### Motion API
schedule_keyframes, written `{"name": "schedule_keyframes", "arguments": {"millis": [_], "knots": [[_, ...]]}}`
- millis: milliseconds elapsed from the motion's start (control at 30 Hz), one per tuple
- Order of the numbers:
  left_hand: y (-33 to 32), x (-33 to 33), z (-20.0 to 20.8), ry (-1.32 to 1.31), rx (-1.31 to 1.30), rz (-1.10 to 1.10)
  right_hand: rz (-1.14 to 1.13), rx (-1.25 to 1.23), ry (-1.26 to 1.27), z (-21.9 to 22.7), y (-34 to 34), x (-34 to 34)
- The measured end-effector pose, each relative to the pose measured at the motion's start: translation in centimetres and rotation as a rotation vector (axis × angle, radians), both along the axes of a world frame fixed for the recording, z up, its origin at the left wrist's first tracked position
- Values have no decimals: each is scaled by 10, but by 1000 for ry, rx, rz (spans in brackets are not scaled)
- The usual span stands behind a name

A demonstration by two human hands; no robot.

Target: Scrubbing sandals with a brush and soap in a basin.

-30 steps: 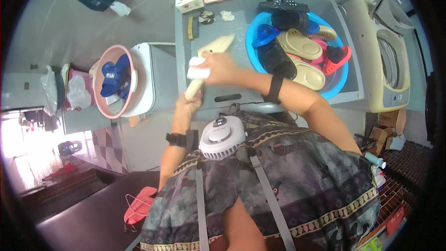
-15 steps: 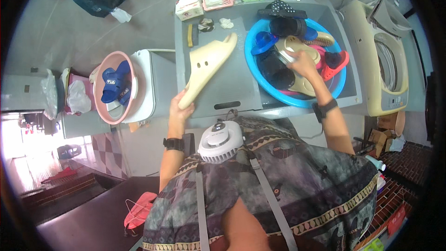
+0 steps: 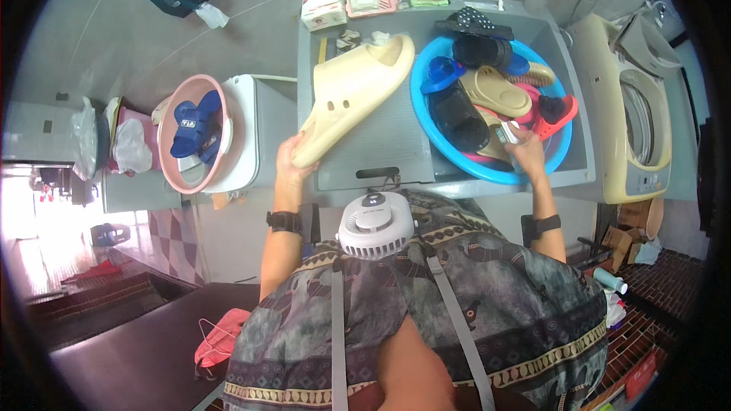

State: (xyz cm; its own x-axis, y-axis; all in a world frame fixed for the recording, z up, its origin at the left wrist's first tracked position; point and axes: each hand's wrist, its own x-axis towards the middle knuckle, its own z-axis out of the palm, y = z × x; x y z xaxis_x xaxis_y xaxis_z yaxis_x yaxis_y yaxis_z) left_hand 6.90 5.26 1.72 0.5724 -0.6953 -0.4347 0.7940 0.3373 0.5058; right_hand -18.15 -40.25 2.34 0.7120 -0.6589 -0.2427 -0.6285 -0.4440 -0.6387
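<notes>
A cream slide slipper (image 3: pixel 358 76) is tilted over the grey sink's ribbed washboard (image 3: pixel 373 141), its near end gripped by my left hand (image 3: pixel 293 161). My right hand (image 3: pixel 528 154) is closed around a small white block-shaped thing (image 3: pixel 509 133), perhaps a brush; its underside is hidden. That hand is over the near right part of a blue basin (image 3: pixel 432 141) piled with footwear. In the basin are a beige slipper (image 3: pixel 495 93), a black slipper (image 3: pixel 459 118), a red clog (image 3: pixel 560 116) and blue slippers (image 3: pixel 442 74).
A polka-dot black sandal (image 3: pixel 476 24) rests at the basin's far rim. Soap dishes (image 3: pixel 371 4) and a white box (image 3: pixel 324 9) line the sink's back edge. Left stands a pink basin (image 3: pixel 169 154) with blue slippers (image 3: pixel 195 125); right, a washing machine (image 3: pixel 609 114). A white fan (image 3: pixel 376 224) hangs at my waist.
My right hand has moved back toward me and right within the basin, uncovering the beige slipper. The cream slipper in my left hand has turned, showing more of its upper. The view has shifted slightly.
</notes>
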Motion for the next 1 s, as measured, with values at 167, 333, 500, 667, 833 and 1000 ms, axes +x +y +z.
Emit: {"name": "schedule_keyframes", "arguments": {"millis": [167, 333, 500, 667, 833, 1000], "knots": [[-5, -11, 20, 8, 82, 189, 31, -44, 7, 9, 11, 5], [-3, -11, 28, -124, 31, 209, 58, -71, 36, 24, 18, 17], [-13, -12, 42, -259, -54, 170, 44, -80, 44, 13, 6, 21], [-15, -13, 51, -330, -29, 200, 52, -54, 5, 16, 4, 28], [-14, -16, 57, -370, 131, 103, 160, -47, -189, 30, 17, 57], [-2, -13, 31, -321, 533, -108, 303, 59, -183, 31, 42, 93]]}}
